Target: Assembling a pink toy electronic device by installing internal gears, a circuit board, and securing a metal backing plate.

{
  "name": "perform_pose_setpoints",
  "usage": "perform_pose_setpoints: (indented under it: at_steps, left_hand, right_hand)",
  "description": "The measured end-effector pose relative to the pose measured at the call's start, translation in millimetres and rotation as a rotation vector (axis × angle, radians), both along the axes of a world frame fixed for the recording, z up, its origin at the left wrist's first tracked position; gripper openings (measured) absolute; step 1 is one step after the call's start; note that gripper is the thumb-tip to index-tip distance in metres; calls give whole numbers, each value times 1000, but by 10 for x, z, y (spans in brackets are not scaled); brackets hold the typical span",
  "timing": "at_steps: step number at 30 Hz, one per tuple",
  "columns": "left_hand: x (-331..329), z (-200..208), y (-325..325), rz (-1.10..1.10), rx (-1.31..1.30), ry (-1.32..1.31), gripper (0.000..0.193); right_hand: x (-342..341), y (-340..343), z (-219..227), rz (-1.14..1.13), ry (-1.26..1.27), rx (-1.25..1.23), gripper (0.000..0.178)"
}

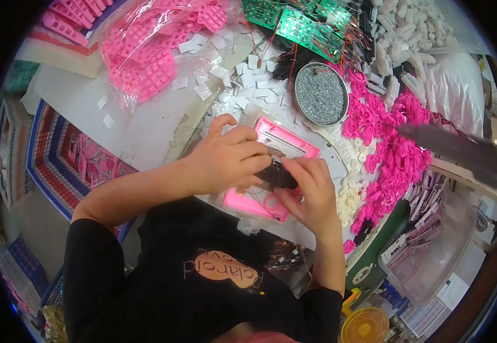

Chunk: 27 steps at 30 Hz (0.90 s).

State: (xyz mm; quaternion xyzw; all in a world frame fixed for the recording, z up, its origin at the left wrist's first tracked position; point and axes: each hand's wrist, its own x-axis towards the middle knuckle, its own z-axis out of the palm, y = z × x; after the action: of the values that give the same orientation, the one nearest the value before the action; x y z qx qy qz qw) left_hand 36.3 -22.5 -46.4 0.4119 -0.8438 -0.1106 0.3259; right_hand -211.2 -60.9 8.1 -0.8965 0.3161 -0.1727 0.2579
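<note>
A pink plastic casing (288, 139) lies on the worktable in front of me, with a pale strip and dark lines along its far part. Its near part (248, 201) carries a round ring and thin wires. Over the middle of the casing is a small black plastic part (281, 176), partly covered by my fingers. My left hand (231, 157) bends over its left side, fingers curled down onto it. From the right, my right hand (312, 191) pinches the same part between thumb and fingers. What lies under the fingertips is hidden.
Beyond the casing stands a round tin of small metal screws (321, 94). Pink plastic loops (397, 160) heap at the right. Green circuit boards (303, 31), white squares (254, 83) and bagged pink keypads (145, 63) lie behind. A dark tool (454, 143) hangs at right.
</note>
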Motion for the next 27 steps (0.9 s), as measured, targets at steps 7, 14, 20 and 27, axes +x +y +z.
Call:
perform_pose_setpoints:
  at_steps: [7,14,20,27]
  left_hand:
    - [-55,-33,63,120,307,460,57]
    - [-149,65,40,126,281,239,68]
    - [-186,117,24,134,227,105,66]
    - [-193,126,-8,111,222,100,68]
  right_hand:
    - [-46,-239,17,-90,-101,128,32]
    - [137,-514,185,-356,194,378,28]
    - [128,-374,208,-140,50,-98,28]
    - [128,-120,-93,-138,-15,-330,44]
